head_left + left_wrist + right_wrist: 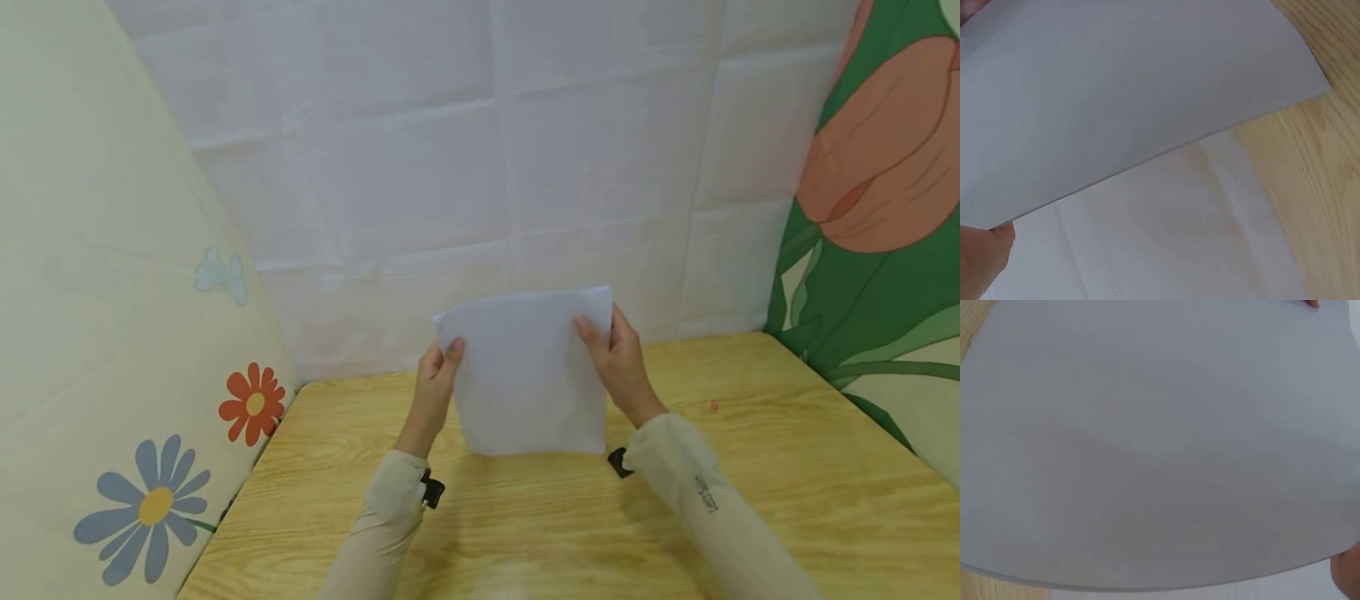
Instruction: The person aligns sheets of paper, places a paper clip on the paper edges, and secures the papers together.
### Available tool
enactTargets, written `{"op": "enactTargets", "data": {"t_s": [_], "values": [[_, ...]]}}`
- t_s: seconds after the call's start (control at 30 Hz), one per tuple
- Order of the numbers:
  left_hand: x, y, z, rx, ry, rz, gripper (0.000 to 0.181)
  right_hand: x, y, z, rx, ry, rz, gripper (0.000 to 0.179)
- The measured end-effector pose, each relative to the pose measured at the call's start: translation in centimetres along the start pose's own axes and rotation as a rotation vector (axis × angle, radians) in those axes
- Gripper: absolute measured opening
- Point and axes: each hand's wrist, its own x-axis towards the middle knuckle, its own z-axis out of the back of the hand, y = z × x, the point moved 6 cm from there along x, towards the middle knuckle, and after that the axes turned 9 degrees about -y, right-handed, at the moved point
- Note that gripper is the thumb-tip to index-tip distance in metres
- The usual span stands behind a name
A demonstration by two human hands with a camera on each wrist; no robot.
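A thin stack of white paper is held up in front of me, its broad face toward the head camera. My left hand grips its left edge, thumb on the near face and fingers behind. Higher up on the right edge, my right hand pinches it the same way near the top corner. In the left wrist view the paper shows a slim layered edge. The right wrist view has the paper bowing in a curve. Fingers behind the stack are partly hidden.
Below is a wood-grain table, with a tiny red bit on its right part. A creased white cloth hangs behind. Flower-printed panels stand at the left and right. Black wrist-camera mounts sit at both cuffs.
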Motion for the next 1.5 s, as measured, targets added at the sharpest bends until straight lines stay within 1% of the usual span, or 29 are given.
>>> {"op": "enactTargets", "data": {"t_s": [0.23,0.4,0.5,0.6,0.7,0.83,0.93,1.07,1.13,1.27,1.33,1.4,1.5], "values": [[-0.2,-0.1,-0.1,-0.019,-0.02,0.008,0.037,-0.3,0.2,-0.2,0.003,-0.009,-0.013,0.029],[-0.4,-0.2,-0.4,0.016,-0.021,-0.017,0.035,-0.4,-0.1,-0.3,0.005,-0.031,-0.034,0.03],[-0.5,-0.2,-0.5,0.024,-0.023,-0.017,0.033,-0.5,-0.3,-0.3,0.002,-0.035,-0.05,0.029],[-0.6,0.0,-0.5,0.008,-0.028,0.02,0.03,-0.5,-0.5,-0.2,-0.007,-0.032,-0.055,0.03],[-0.6,0.2,-0.4,-0.012,-0.021,0.078,0.029,-0.5,-0.6,-0.2,-0.015,-0.028,-0.055,0.029],[-0.6,0.8,-0.3,0.0,0.032,0.161,0.028,-0.5,-0.8,-0.2,-0.033,-0.017,-0.066,0.031],[-0.7,1.5,-0.3,0.052,0.092,0.208,0.027,-0.6,-1.0,-0.2,-0.058,0.008,-0.078,0.034],[-1.0,2.4,-0.4,0.135,0.161,0.237,0.031,-0.8,-1.3,-0.2,-0.101,0.044,-0.091,0.038],[-1.1,2.8,-0.5,0.14,0.187,0.249,0.034,-0.9,-1.5,-0.2,-0.111,0.057,-0.102,0.04],[-1.2,3.2,-0.7,0.106,0.211,0.26,0.035,-1.1,-2.3,-0.2,-0.106,0.115,-0.154,0.042],[-1.1,3.2,-0.7,0.108,0.204,0.256,0.035,-1.2,-3.1,-0.1,-0.115,0.171,-0.198,0.043],[-1.1,3.1,-0.6,0.126,0.188,0.247,0.034,-1.3,-4.1,0.0,-0.137,0.26,-0.26,0.046],[-1.0,3.0,-0.4,0.152,0.159,0.244,0.033,-2.0,-6.1,0.4,-0.183,0.442,-0.37,0.057]]}}
